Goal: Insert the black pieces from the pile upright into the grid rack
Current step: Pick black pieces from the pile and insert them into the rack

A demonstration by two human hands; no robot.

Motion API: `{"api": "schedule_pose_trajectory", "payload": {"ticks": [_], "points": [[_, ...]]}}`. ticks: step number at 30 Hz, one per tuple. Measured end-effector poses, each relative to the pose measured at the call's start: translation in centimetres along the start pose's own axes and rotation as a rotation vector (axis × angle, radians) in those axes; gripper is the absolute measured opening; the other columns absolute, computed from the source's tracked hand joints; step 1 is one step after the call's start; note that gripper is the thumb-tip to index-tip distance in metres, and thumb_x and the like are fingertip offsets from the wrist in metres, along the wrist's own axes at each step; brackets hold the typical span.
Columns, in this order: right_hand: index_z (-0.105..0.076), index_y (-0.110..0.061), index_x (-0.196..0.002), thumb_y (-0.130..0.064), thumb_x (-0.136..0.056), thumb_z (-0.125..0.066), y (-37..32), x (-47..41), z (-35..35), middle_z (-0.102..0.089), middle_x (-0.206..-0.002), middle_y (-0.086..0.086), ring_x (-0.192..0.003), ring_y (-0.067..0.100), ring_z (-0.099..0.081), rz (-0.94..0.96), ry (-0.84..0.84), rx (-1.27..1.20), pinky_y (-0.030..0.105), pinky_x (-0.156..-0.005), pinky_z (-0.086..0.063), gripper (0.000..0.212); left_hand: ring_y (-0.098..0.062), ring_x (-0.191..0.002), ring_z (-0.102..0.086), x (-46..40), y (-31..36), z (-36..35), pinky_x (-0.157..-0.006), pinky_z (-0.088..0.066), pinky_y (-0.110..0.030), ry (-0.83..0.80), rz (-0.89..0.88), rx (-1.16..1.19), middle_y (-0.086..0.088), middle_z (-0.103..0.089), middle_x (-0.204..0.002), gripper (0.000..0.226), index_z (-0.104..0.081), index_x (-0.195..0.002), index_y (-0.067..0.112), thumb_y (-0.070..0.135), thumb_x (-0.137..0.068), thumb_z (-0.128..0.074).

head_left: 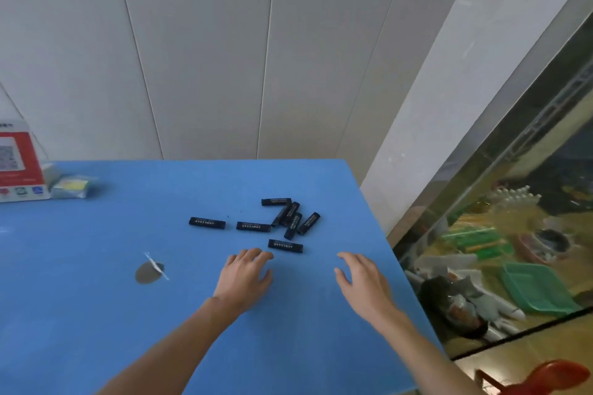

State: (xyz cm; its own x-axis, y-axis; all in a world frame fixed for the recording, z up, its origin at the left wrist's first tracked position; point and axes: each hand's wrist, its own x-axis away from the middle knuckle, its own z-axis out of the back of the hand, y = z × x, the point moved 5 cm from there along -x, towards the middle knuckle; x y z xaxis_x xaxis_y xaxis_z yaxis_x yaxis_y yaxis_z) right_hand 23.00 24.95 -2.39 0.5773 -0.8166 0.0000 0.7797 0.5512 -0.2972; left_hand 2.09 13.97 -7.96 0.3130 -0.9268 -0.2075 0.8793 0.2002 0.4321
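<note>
Several small black rectangular pieces with pale lettering lie flat on the blue table (pixel 96 314). A loose pile (pixel 290 216) sits toward the right side, with single pieces apart from it at left (pixel 207 223), centre (pixel 253 227) and front (pixel 285 246). My left hand (pixel 245 276) hovers over the table just in front of the pieces, fingers relaxed, its fingertips close to the front piece. My right hand (pixel 364 280) hangs to the right of it, fingers loosely spread, holding nothing. No grid rack shows in this view.
A grey worn patch with a strip of tape (pixel 150 271) marks the table at left. A red and white sign with a QR code (pixel 17 163) and small packets (pixel 72 186) stand at the back left. The table's right edge borders a glass pane (pixel 513 234).
</note>
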Motion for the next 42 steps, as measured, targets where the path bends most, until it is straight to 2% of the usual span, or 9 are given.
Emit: {"api": "schedule_pose_trajectory", "payload": {"ticks": [3,7,16,19,22,27,29,33,42], "points": [[-0.047,-0.020,-0.129,-0.035,-0.097,-0.042,0.9,-2.9,-0.2,-0.056,-0.121,-0.001,-0.116,0.017,-0.048,0.037,-0.020,-0.005,0.030,-0.088,-0.044,0.036,-0.022,-0.103,-0.056,-2.1,0.6,-0.9,-0.088,-0.042,-0.035,-0.012,0.035,0.010,0.003,-0.060,-0.112,0.031,-0.059,-0.116,0.020,0.026,-0.086,-0.058],[-0.048,-0.019,-0.127,-0.033,-0.096,-0.043,1.7,-6.3,-1.1,-0.057,-0.120,0.000,-0.114,0.018,-0.049,0.085,-0.060,-0.021,0.030,-0.088,-0.044,0.034,-0.023,-0.096,-0.062,-3.8,0.5,-2.0,-0.077,-0.049,-0.036,-0.003,0.050,-0.010,0.003,-0.063,-0.105,0.033,-0.062,-0.107,0.022,0.018,-0.075,-0.071],[-0.045,-0.020,-0.131,-0.028,-0.095,-0.045,0.6,-13.8,-2.4,-0.050,-0.129,-0.003,-0.116,0.021,-0.046,0.338,-0.143,-0.061,0.031,-0.096,-0.040,0.037,-0.020,-0.099,-0.058,-5.5,0.6,-2.9,-0.082,-0.044,-0.031,0.009,0.177,-0.004,0.007,-0.061,-0.105,0.024,-0.062,-0.107,0.027,0.030,-0.083,-0.066],[-0.037,-0.021,-0.138,-0.026,-0.096,-0.044,0.4,-15.3,-3.6,-0.040,-0.138,-0.004,-0.119,0.024,-0.043,0.402,-0.226,-0.008,0.034,-0.097,-0.040,0.043,-0.019,-0.103,-0.055,-5.4,1.5,-3.2,-0.086,-0.042,-0.030,0.000,0.243,-0.021,0.007,-0.059,-0.109,0.025,-0.062,-0.108,0.027,0.033,-0.084,-0.063],[-0.034,-0.025,-0.140,-0.029,-0.097,-0.042,0.5,-15.9,-4.7,-0.038,-0.136,-0.004,-0.114,0.024,-0.040,0.464,-0.269,0.096,0.035,-0.093,-0.041,0.044,-0.017,-0.108,-0.049,-5.6,2.4,-3.3,-0.090,-0.035,-0.026,0.003,0.303,-0.013,0.008,-0.056,-0.112,0.023,-0.059,-0.111,0.025,0.034,-0.090,-0.056],[-0.053,-0.016,-0.119,-0.029,-0.096,-0.046,1.6,-16.3,-4.9,-0.045,-0.118,0.002,-0.112,0.023,-0.040,0.501,-0.287,0.126,0.034,-0.088,-0.040,0.027,-0.019,-0.105,-0.048,-5.5,3.8,-3.9,-0.084,-0.038,-0.024,-0.046,0.408,0.002,0.003,-0.055,-0.110,0.026,-0.056,-0.116,0.021,0.027,-0.090,-0.056],[-0.052,-0.017,-0.113,-0.031,-0.094,-0.050,2.4,-16.4,-4.6,-0.046,-0.113,0.001,-0.110,0.022,-0.041,0.472,-0.293,0.069,0.032,-0.086,-0.040,0.024,-0.018,-0.104,-0.048,-5.3,4.1,-4.2,-0.086,-0.039,-0.026,-0.083,0.452,0.039,0.001,-0.053,-0.109,0.031,-0.056,-0.121,0.022,0.026,-0.090,-0.057],[-0.050,-0.020,-0.106,-0.029,-0.092,-0.054,3.7,-16.2,-3.3,-0.048,-0.107,-0.003,-0.106,0.018,-0.042,0.481,-0.303,-0.009,0.028,-0.081,-0.039,0.017,-0.013,-0.088,-0.048,-4.7,5.0,-4.1,-0.077,-0.036,-0.019,-0.103,0.520,0.164,0.006,-0.048,-0.094,0.025,-0.062,-0.109,0.023,0.020,-0.085,-0.064],[-0.056,-0.025,-0.079,-0.017,-0.083,-0.067,3.8,-14.2,-1.3,-0.061,-0.080,-0.004,-0.075,0.013,-0.056,0.448,-0.347,-0.449,0.022,-0.067,-0.045,0.014,-0.004,-0.065,-0.049,-0.7,7.6,-2.7,-0.058,-0.037,-0.016,-0.015,0.645,0.206,0.018,-0.057,-0.085,0.018,-0.058,-0.096,0.027,0.016,-0.083,-0.062]]}}
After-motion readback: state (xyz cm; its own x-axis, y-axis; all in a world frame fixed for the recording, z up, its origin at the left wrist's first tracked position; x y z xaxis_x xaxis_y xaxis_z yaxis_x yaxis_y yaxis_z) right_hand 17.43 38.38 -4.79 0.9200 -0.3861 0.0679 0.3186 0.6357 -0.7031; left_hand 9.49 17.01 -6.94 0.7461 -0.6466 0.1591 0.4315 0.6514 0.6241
